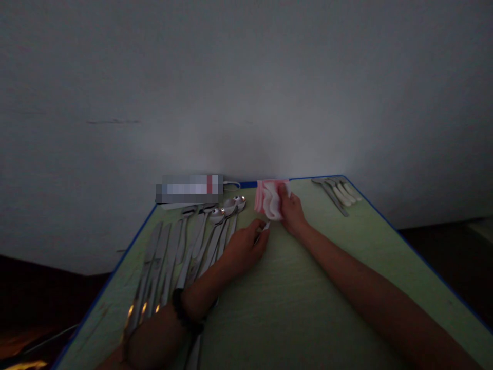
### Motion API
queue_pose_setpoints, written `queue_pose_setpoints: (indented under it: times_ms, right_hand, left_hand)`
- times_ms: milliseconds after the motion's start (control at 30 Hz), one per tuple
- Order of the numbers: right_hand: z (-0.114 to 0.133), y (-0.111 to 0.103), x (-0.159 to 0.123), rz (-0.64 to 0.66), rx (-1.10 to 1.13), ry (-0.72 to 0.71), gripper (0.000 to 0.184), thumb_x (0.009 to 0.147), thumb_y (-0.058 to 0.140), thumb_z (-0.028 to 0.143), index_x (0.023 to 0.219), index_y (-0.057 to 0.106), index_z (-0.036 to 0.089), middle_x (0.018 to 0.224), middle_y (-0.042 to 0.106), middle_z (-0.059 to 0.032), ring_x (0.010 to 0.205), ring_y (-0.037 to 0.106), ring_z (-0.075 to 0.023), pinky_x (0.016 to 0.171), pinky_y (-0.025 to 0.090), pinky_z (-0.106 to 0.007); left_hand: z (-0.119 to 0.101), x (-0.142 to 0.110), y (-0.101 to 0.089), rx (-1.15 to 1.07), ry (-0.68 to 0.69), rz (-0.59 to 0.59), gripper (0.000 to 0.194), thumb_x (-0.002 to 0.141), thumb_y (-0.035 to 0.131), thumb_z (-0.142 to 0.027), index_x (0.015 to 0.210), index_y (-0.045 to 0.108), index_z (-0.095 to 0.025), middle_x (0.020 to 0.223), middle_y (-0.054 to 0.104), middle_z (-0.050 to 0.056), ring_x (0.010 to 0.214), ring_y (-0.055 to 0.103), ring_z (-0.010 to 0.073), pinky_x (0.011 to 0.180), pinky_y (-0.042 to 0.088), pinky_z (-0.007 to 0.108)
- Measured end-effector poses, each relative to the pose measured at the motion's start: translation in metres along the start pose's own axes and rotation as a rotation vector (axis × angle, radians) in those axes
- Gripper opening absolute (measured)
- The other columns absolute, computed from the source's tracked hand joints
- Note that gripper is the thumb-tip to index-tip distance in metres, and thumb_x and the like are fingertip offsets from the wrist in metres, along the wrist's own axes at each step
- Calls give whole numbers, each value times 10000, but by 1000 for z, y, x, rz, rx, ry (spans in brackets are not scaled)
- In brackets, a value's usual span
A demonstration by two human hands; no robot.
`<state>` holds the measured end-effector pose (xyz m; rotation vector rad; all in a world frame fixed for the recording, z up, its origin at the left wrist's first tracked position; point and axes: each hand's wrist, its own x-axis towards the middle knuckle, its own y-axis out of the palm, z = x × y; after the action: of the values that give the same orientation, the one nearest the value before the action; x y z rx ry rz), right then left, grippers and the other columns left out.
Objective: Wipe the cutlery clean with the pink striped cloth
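Note:
My right hand (293, 211) is closed around a folded pink and white cloth (271, 201) near the far edge of the table. My left hand (246, 247) pinches a thin piece of metal cutlery (267, 224) just below it. The far end of that piece goes out of sight at the cloth, so its kind is hidden. Left of my left hand lie several metal spoons (217, 216), their bowls pointing away from me. Several table knives (150, 257) lie side by side farther left, partly covered by my left forearm.
Several more pieces of cutlery (334, 198) rest at the table's far right corner. A blurred-out box-like object (188, 189) with a white cord stands at the far left. The green table (327, 303) has a blue edge and meets a grey wall (246, 92).

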<state>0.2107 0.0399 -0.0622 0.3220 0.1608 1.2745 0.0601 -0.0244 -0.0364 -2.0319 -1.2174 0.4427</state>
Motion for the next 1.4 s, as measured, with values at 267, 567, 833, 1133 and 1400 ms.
queue_pose_setpoints:
  times_ms: [267,567,833,1133,1400]
  right_hand:
    - [12,2,2,217,349,187,242,718,553,397,784,616,173,688,667,-21,670,615,-163,612,483,-262]
    - [4,1,-1,163,283,106,230,683,641,369,794,610,170,659,636,15,536,517,-92,502,375,-213]
    - [5,1,0,46,310,153,401,674,609,538,806,612,160,642,620,7,529,514,-94,508,389,-220]
    - [5,2,1,15,289,130,344,670,631,496,779,583,173,619,607,21,505,504,-87,473,370,-217]
    - [5,1,-2,179,259,158,295,617,705,341,825,616,152,691,664,-6,651,587,-126,602,439,-239]
  left_hand:
    - [4,2,1,-151,-7,-16,262,892,337,-384,945,494,-180,517,519,-54,470,491,114,481,315,216]
    - [5,2,3,-50,-3,-14,256,890,342,-372,965,501,-186,540,540,-38,466,483,119,467,281,220]
    - [2,2,-1,-75,1,3,298,894,331,-402,991,504,-180,546,546,-40,494,509,123,486,301,219]
    - [0,1,-3,-52,13,26,288,890,336,-411,907,520,-190,590,559,-31,533,514,124,507,309,221]
    - [-1,1,-4,29,55,48,401,901,281,-431,647,467,-184,575,489,-29,562,474,121,529,302,224]
